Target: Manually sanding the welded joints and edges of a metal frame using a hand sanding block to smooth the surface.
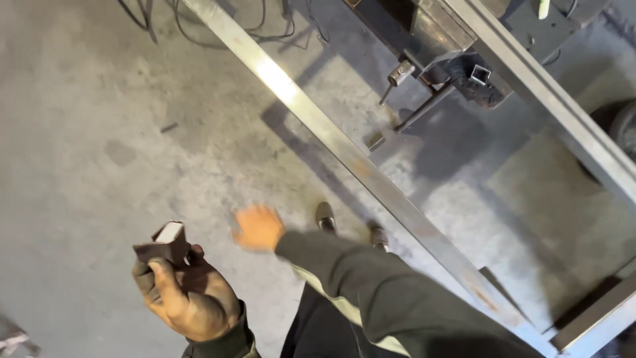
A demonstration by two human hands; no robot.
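My left hand (pixel 189 298) is clenched around a short piece of square metal tube (pixel 165 244). The piece is dark and rusty, and its open end faces up and toward the camera, showing a pale inner wall. My thumb lies along its near side and the fingers wrap it from behind. It sits low in the view, left of centre, held well above the concrete floor (pixel 99 132).

My right hand (pixel 258 227) is blurred. It holds nothing, and the fingers look loosely drawn in, though I cannot tell their exact position. It hangs in the air just right of the tube piece, apart from it. The dark sleeve (pixel 358 278) of that arm runs down to the lower right.

My two shoes (pixel 324 217) show just beyond the right hand, standing on the floor beside a long steel bar (pixel 318 119). This bar runs on a slant from the top centre to the lower right corner, where it meets a cross piece (pixel 596 321). A second long bar (pixel 563 119) runs parallel to it along the upper right.

Between the two bars, near the top, sits a dark clamp or vise (pixel 457 63) with a thin handle rod (pixel 424 106) sticking out toward the floor. A short square tube end (pixel 480 74) shows in it. Loose cables (pixel 218 20) lie on the floor at the top edge. The floor is grey and stained.
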